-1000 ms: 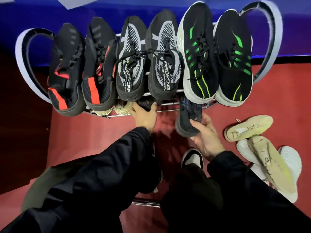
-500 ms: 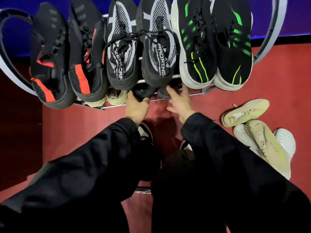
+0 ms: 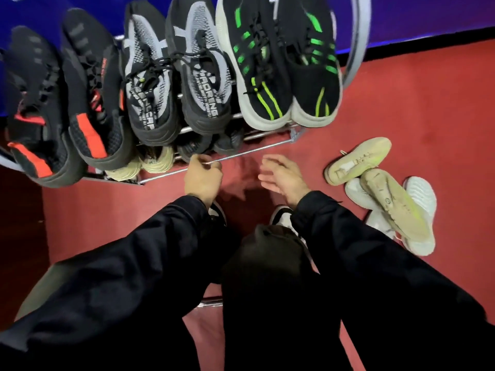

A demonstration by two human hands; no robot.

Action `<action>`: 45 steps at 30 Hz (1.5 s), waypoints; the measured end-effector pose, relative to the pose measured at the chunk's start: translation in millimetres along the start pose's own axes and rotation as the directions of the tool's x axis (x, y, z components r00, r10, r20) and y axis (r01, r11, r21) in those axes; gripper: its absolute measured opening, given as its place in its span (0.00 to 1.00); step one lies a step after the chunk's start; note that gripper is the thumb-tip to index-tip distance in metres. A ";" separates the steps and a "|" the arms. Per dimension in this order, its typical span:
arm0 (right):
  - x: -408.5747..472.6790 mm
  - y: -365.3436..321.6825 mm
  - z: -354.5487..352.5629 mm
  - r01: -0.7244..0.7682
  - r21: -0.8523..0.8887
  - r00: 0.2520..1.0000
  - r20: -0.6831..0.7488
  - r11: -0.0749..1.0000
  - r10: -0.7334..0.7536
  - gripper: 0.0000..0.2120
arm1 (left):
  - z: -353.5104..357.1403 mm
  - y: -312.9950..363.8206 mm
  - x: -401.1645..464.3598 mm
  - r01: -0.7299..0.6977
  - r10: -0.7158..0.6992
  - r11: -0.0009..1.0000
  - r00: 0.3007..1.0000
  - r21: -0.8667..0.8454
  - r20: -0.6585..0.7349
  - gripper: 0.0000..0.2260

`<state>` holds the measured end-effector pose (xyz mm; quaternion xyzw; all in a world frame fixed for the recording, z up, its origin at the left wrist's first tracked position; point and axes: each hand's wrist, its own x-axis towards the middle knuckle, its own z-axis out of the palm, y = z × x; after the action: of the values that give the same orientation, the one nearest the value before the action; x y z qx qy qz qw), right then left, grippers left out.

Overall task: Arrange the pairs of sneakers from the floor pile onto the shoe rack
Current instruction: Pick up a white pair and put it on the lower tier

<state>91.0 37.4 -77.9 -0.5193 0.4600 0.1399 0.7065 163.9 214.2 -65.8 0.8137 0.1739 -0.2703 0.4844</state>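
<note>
The metal shoe rack [image 3: 257,149] holds three pairs on its top shelf: black-red sneakers [image 3: 88,108], black-grey sneakers [image 3: 176,84] and black-green sneakers [image 3: 284,68]. On the shelf below sit a beige pair [image 3: 150,163] and a dark pair [image 3: 209,144]. My left hand [image 3: 203,178] hovers at the lower front bar with its fingers curled and nothing in it. My right hand [image 3: 284,175] is open, empty, just in front of the rack. On the floor to the right lies a pile of cream and white sneakers [image 3: 385,194], some sole up.
Red carpet [image 3: 401,103] runs in front of the rack and a blue wall [image 3: 428,17] stands behind it. My own feet in black-white shoes [image 3: 281,215] are below my hands. A metal bar [image 3: 211,301] shows under my knees.
My right hand set the dark sneaker onto the lower shelf beside its mate. Both hands have since drawn back from the rack, empty.
</note>
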 end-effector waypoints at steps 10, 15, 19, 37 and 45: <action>-71.0 64.2 -145.4 0.001 0.136 0.964 -0.262 0.991 0.035 0.06 | 127.7 30.0 -72.1 -0.239 0.101 0.950 0.845 0.202 0.525 0.13; -88.3 142.5 -200.5 -0.192 0.233 0.845 -0.455 0.953 0.282 0.09 | 165.5 29.3 -89.2 -0.313 0.099 0.914 0.789 0.257 0.607 0.10; -92.1 187.6 -231.2 -0.181 0.392 0.757 -0.530 0.902 0.382 0.04 | 181.6 26.3 -89.4 -0.307 0.050 0.893 0.796 0.330 0.603 0.06; -70.7 184.0 -225.9 -0.005 0.904 0.851 -0.220 0.428 0.477 0.14 | 210.5 27.4 -107.2 -0.233 -0.120 0.886 0.720 0.400 0.684 0.07; -81.6 130.7 -236.9 -0.182 0.884 0.914 -0.009 0.430 0.406 0.17 | 235.1 64.1 -143.4 -0.089 -0.210 0.941 0.604 0.326 0.769 0.23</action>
<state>-160.7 -88.9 -100.9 -0.0138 0.6256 -0.0486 0.7785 21.3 -26.4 -24.5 0.6713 -0.0794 -0.6446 0.3571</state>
